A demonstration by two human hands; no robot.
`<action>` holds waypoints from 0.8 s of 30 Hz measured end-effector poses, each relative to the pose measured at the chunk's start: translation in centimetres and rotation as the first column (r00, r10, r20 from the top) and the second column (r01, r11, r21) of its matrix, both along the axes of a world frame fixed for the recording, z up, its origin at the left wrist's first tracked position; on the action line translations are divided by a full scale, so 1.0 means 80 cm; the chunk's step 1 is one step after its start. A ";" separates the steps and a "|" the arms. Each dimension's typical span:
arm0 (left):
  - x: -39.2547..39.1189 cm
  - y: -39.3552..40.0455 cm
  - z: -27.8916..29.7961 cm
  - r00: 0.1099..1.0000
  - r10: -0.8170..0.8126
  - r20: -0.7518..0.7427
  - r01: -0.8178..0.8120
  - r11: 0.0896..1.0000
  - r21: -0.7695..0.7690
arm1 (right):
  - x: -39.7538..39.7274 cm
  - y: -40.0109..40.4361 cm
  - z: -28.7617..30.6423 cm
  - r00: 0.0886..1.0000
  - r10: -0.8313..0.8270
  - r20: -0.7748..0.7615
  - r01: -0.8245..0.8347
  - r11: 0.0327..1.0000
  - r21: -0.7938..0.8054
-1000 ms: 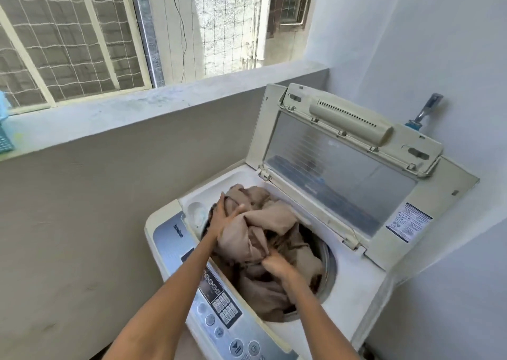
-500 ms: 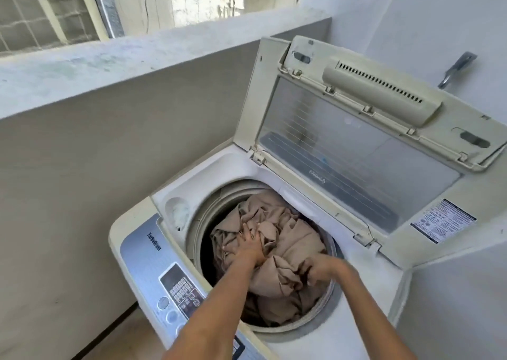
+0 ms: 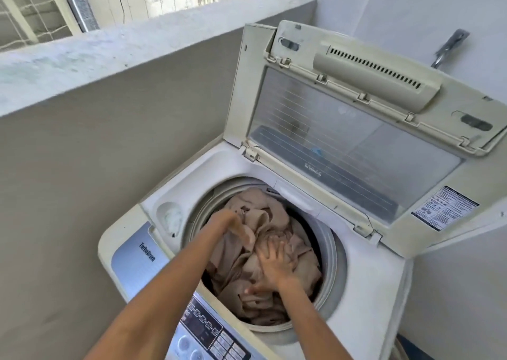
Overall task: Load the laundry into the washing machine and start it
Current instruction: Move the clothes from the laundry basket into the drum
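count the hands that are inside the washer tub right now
2: the left hand is over the beige laundry near the tub's left rim; the right hand presses flat on it, mid-tub.

Bright daylight enters from the window (image 3: 41, 16) upper left; the left hand (image 3: 236, 226) is motion-blurred, and edges bow with wide-angle distortion.

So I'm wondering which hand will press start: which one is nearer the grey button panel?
Right. The right hand presses flat on the beige laundry just beyond the grey button panel; the left hand is farther back over the drum.
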State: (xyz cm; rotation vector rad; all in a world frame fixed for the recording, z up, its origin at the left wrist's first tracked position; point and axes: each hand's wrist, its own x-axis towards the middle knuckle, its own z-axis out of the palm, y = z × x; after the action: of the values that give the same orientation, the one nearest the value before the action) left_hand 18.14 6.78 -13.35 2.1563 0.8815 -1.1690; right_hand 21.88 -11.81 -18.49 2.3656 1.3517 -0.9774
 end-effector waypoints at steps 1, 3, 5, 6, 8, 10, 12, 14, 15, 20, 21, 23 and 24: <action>0.002 0.000 0.004 0.994 0.094 0.052 -0.095 0.995 0.019 | -0.010 0.006 -0.009 1.000 0.030 0.004 -0.030 0.998 -0.060; 0.002 -0.014 0.004 0.946 0.185 0.265 -0.236 0.956 0.176 | -0.028 0.018 -0.020 0.997 0.064 -0.042 -0.070 0.986 -0.150; 0.003 -0.041 -0.003 0.861 0.164 0.482 -0.305 0.924 0.231 | -0.038 0.021 -0.021 0.988 0.124 -0.087 -0.139 0.969 -0.203; 0.002 -0.056 -0.009 0.846 0.137 0.515 -0.268 0.945 0.189 | -0.038 0.021 -0.017 0.982 0.156 -0.105 -0.174 0.966 -0.194; -0.005 -0.083 -0.026 0.903 0.111 0.415 -0.154 0.986 0.071 | -0.023 0.015 -0.015 0.972 0.145 -0.185 -0.168 0.979 -0.112; -0.018 -0.091 -0.060 0.943 0.168 0.287 -0.173 0.985 -0.009 | 0.003 0.004 -0.001 0.932 0.061 -0.357 -0.057 0.998 0.024; -0.024 -0.092 -0.081 0.949 0.209 0.236 -0.209 0.978 -0.028 | 0.034 -0.012 0.022 0.840 -0.043 -0.540 0.127 0.985 0.119; -0.022 -0.088 -0.088 0.963 0.157 0.221 -0.160 0.987 -0.006 | 0.057 -0.030 0.043 0.732 -0.197 -0.652 0.406 0.895 0.185; -0.019 -0.083 -0.093 0.966 0.139 0.218 -0.143 0.990 0.000 | 0.066 -0.039 0.046 0.689 -0.252 -0.679 0.526 0.819 0.230; -0.009 -0.086 -0.071 0.965 0.168 0.201 -0.175 0.984 0.017 | 0.077 -0.071 0.044 0.730 -0.348 -0.588 0.627 0.684 0.372; -0.007 -0.094 -0.059 0.949 0.212 0.232 -0.229 0.972 0.046 | 0.074 -0.073 0.045 0.745 -0.356 -0.565 0.623 0.674 0.397; 0.001 -0.116 -0.031 0.904 0.267 0.335 -0.337 0.926 0.170 | 0.068 -0.080 0.053 0.775 -0.413 -0.478 0.624 0.619 0.476; 0.007 -0.126 -0.020 0.882 0.241 0.404 -0.357 0.902 0.241 | 0.066 -0.083 0.060 0.776 -0.458 -0.434 0.631 0.577 0.519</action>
State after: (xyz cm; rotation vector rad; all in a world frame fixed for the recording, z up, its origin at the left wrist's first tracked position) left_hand 18.73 -3.34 -14.96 2.2645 1.2356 -0.4716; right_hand 27.13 -18.44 -13.71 3.4577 1.1549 -1.1231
